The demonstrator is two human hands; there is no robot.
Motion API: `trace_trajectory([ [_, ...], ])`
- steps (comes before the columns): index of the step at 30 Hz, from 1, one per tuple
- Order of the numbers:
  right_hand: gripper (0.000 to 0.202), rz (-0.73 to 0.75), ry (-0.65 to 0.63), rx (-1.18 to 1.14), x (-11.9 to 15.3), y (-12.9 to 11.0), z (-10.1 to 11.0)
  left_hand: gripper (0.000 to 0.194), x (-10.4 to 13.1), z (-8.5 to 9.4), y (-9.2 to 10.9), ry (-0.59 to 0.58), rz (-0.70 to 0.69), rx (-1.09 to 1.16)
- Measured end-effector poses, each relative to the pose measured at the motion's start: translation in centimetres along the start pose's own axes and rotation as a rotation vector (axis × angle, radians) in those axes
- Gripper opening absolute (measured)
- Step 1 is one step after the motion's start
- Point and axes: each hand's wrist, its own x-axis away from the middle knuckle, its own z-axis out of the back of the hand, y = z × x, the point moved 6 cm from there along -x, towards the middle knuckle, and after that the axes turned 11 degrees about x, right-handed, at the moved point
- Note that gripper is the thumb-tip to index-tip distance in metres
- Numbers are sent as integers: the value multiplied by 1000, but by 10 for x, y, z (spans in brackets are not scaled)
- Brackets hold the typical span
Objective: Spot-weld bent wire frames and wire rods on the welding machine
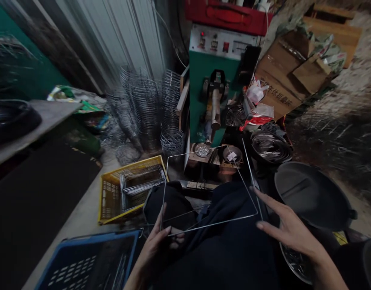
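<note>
My left hand (pixel 156 243) is closed on the lower left corner of a thin rectangular wire frame (pixel 214 224), held over my lap. The frame is tilted, and its far side reaches toward the foot of a green machine (pixel 200 104). At the frame's right side, my right hand (pixel 289 227) has a straight wire rod (pixel 248 163) along its fingertips. Its thumb sits near the rod's lower end and its index finger lies higher up against it. Whether the rod touches the frame, I cannot tell.
A yellow crate (pixel 112 219) with bent wire frames stands left of my knees, above a blue crate (pixel 60 249). Stacked wire rings (pixel 144 108) stand behind. To the right are a black round lid or pan (pixel 312 197), coiled wire (pixel 270 147) and a cardboard box (pixel 278 88).
</note>
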Motion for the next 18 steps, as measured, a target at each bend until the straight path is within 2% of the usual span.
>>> trace_trajectory([
  [5, 86, 114, -150, 26, -17, -24, -51, 100, -3, -13, 0, -22, 32, 20],
  [9, 92, 177, -225, 49, -34, -30, -84, 102, -2, -16, -1, -83, 28, -35],
  [13, 90, 180, -233, 70, -47, -27, -93, 101, -3, -17, -4, -159, 23, -47],
  [18, 90, 180, -235, 83, -52, -25, -95, 97, -7, -17, -7, -175, 34, -51],
])
